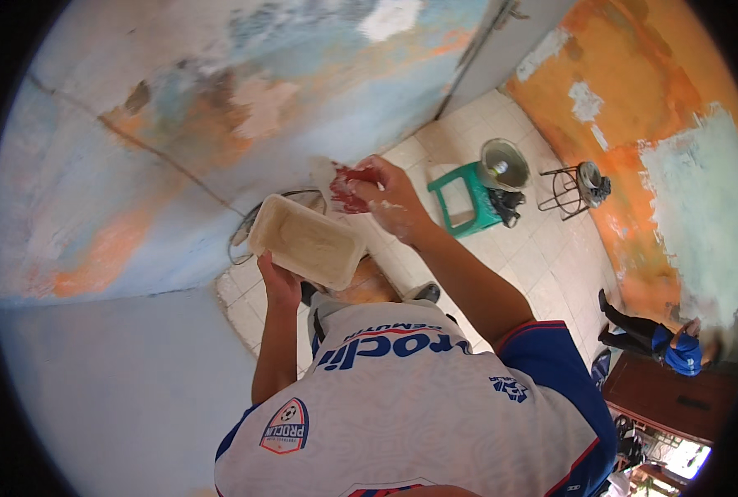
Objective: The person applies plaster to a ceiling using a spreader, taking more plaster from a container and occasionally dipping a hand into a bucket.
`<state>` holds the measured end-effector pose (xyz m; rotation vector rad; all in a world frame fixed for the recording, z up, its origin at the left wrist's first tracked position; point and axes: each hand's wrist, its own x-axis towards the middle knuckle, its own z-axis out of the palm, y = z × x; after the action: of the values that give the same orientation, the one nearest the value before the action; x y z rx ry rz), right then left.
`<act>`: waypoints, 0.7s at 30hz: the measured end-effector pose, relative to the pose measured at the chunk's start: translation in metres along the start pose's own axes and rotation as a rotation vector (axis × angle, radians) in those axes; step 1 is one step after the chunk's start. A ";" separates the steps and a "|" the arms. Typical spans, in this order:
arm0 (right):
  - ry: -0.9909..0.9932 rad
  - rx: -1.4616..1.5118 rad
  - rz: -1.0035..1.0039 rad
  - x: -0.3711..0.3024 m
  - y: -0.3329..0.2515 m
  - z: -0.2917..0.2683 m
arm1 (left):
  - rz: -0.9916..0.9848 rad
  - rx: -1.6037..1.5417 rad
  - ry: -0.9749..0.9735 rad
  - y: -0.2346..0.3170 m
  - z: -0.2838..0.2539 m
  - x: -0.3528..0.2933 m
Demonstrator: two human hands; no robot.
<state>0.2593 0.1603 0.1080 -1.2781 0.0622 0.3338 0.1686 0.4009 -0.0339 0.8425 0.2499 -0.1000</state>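
Note:
My left hand (281, 283) grips the near side of a shallow cream plastic tub (354, 248), which is tilted and smeared inside with pale paste. In my right hand (394, 203) is a red putty spreader (346, 192), its blade streaked with whitish putty. The spreader is just past the tub's far right corner, close in front of the wall; I cannot tell whether it touches it. White residue marks my right hand and wrist.
The patchy painted wall (195, 124) rises ahead and left. On the tiled floor stand a green plastic stool (460, 224), a bucket (506, 149) and a black metal stool (555, 192). Cable-like loops (236, 248) lie behind the tub. A person in blue (680, 352) is at far right.

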 end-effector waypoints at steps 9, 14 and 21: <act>0.266 -0.172 -0.069 -0.093 -0.062 -0.247 | -0.260 -0.016 -0.028 -0.191 0.224 -0.007; 0.254 -0.082 -0.009 -0.104 -0.089 -0.344 | -0.501 0.108 0.036 -0.248 0.272 0.018; 0.272 -0.892 -0.008 -0.059 -0.045 -0.417 | -0.335 0.100 -0.053 -0.319 0.312 0.083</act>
<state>0.2732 -0.2578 0.0412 -2.2042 0.1494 0.1737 0.2458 -0.0436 -0.0875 0.8905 0.3366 -0.4501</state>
